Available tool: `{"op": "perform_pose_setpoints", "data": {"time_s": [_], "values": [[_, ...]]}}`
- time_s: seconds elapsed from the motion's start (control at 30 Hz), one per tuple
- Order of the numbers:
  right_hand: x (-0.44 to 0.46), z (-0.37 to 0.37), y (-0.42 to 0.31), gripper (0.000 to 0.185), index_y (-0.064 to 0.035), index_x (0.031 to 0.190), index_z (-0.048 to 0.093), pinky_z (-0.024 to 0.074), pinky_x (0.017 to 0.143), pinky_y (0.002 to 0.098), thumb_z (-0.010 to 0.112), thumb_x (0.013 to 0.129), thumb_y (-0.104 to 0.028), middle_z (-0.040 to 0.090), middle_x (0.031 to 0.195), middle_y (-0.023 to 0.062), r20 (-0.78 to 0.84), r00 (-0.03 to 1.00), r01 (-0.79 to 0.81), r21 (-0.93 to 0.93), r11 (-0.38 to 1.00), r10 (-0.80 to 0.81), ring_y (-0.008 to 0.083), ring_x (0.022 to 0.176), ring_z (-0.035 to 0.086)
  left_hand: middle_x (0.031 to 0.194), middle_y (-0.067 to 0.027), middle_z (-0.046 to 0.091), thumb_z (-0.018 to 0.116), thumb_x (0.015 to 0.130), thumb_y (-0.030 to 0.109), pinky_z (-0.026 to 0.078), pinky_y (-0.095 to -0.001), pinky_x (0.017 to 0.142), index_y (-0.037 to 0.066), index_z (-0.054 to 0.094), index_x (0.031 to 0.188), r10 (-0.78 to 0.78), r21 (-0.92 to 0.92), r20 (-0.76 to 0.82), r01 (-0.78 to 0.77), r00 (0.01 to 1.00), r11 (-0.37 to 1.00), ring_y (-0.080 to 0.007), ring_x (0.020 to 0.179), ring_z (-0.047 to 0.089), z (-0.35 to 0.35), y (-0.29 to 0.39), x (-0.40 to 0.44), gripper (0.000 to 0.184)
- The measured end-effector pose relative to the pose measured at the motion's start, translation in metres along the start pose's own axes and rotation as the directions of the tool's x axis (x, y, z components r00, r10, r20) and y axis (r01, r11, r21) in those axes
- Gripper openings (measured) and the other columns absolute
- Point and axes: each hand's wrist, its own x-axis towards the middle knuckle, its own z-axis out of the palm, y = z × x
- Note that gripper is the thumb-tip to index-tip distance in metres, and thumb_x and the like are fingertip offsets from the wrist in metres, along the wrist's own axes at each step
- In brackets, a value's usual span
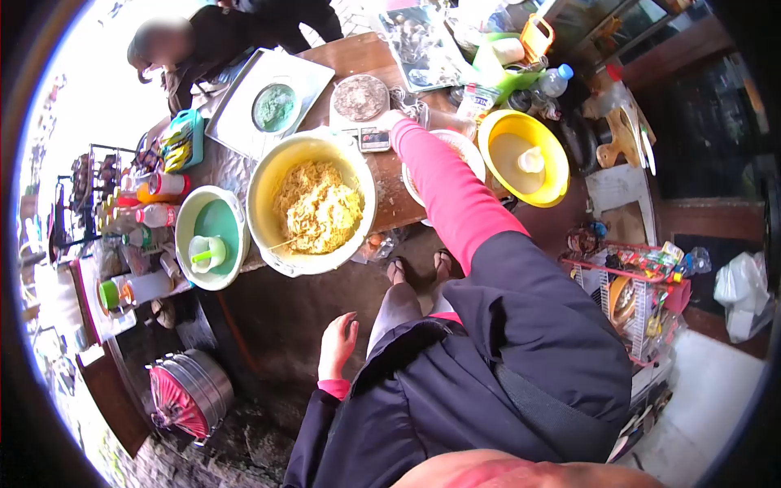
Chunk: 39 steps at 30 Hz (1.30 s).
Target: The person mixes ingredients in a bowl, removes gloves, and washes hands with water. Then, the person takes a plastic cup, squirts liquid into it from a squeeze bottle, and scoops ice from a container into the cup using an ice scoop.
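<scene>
My right arm stretches over the table, and my right hand (393, 121) is at the right side of a kitchen scale (351, 124), by its display. The fingers there are too small and washed out to make out. On the scale's round plate lies a pale, floury layer. My left hand (338, 346) hangs low beside my body, away from the table, its fingers loosely extended with nothing in them. Nearest in front of me stands a large cream basin (264, 232) with a yellow shredded mixture (317, 207). A white bowl (415, 183) is partly covered by my right sleeve.
A green basin (185, 236) holding a green-handled cup (207, 254) stands left; a yellow basin (561, 163) of cloudy liquid stands right. A white tray (313, 71) carries a green dish (275, 107). A person (207, 45) leans in beyond the table. Stacked metal steamers (203, 382) stand lower left.
</scene>
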Motion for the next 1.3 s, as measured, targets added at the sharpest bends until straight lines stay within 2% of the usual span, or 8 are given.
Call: {"op": "perform_pose_setpoints", "data": {"time_s": [0.57,0.7,0.73,0.83,1.07,1.17,1.23,1.3], "values": [[-0.004,-0.036,-0.021,0.041,-0.0038,0.077,0.07,0.0497,0.066,0.0421,0.057,0.08,-0.042,0.066,0.077,0.0169,-0.618,0.785,0.181,0.148,0.972,-0.052,0.0311,0.073,0.065,0.102,-0.0196,0.063,0.053,0.09,0.015,0.047,-0.039,0.084,0.0,0.06,0.107,-0.03,0.03,0.347,0.021,0.937,0.999,-0.0344,0.096,0.061,0.002,-0.044,0.037,0.024],[-0.162,-0.132,-0.057,0.018,-0.009,0.087,0.068,0.0461,0.045,0.0314,0.05,0.087,-0.013,0.064,0.068,0.0114,-0.676,0.737,0.377,0.423,0.824,0.009,0.018,0.046,0.058,0.104,-0.0201,0.063,0.052,0.09,0.015,0.047,-0.0398,0.084,0.0,0.06,0.107,0.056,0.051,0.447,-0.089,0.893,0.995,-0.0356,0.097,0.06,0.003,-0.038,0.06,0.024],[-0.125,-0.124,-0.041,0.026,0.0031,0.077,0.068,0.0487,0.083,0.0422,0.054,0.078,-0.019,0.063,0.084,0.0286,-0.74,0.673,0.394,0.33,0.858,-0.024,0.0369,0.09,0.062,0.104,-0.0201,0.063,0.052,0.09,0.015,0.047,-0.0398,0.084,0.0,0.06,0.107,0.076,0.058,0.474,-0.118,0.877,0.991,-0.0356,0.097,0.06,0.0,-0.022,0.064,0.024],[-0.183,-0.16,0.0,0.02,0.0029,0.079,0.066,0.0496,0.075,0.0439,0.059,0.079,-0.015,0.064,0.079,0.0236,-0.761,0.644,0.253,0.308,0.917,0.078,0.0333,0.078,0.064,0.103,-0.0203,0.063,0.052,0.089,0.016,0.048,-0.0403,0.082,0.0,0.06,0.107,0.23,0.12,0.499,-0.329,0.836,0.937,-0.0357,0.096,0.061,-0.002,0.021,0.071,0.025],[-0.452,-0.157,0.174,0.027,-0.0051,0.102,0.066,0.0422,0.055,0.022,0.068,0.082,-0.023,0.059,0.079,0.0014,-0.301,0.863,0.338,0.941,-0.021,0.406,0.0076,0.062,0.049,0.098,-0.0202,0.065,0.053,0.089,0.02,0.049,-0.0412,0.079,0.001,0.06,0.108,0.277,0.173,0.665,-0.504,0.694,0.846,-0.0364,0.092,0.062,0.038,0.071,0.087,0.028],[-0.567,-0.092,0.27,0.037,-0.0093,0.117,0.061,0.0482,0.059,0.0233,0.063,0.081,-0.005,0.062,0.098,0.0045,-0.876,0.441,0.387,0.383,0.839,0.197,0.0091,0.073,0.054,0.098,-0.021,0.064,0.053,0.088,0.021,0.049,-0.0425,0.078,0.002,0.06,0.109,0.284,0.166,0.748,-0.583,0.6,0.795,-0.0364,0.091,0.062,0.077,0.087,0.091,0.029],[-0.639,-0.054,0.323,0.019,-0.0084,0.102,0.065,0.0381,0.051,0.0209,0.062,0.086,-0.019,0.053,0.07,-0.0052,-0.155,0.624,0.457,0.867,-0.198,0.766,0.0052,0.055,0.043,0.096,-0.021,0.064,0.054,0.088,0.022,0.049,-0.0436,0.077,0.005,0.061,0.111,0.294,0.136,0.793,-0.626,0.533,0.768,-0.0365,0.09,0.062,0.109,0.083,0.096,0.029],[-0.703,-0.014,0.389,0.011,-0.0093,0.088,0.062,0.0351,0.05,0.0208,0.063,0.087,-0.02,0.045,0.065,-0.0062,-0.09,0.65,0.376,0.901,-0.216,0.754,0.0046,0.052,0.039,0.096,-0.0205,0.065,0.055,0.087,0.023,0.049,-0.0435,0.077,0.006,0.061,0.11,0.261,0.198,0.799,-0.647,0.542,0.737,-0.0364,0.09,0.063,0.143,0.121,0.082,0.029]]}}
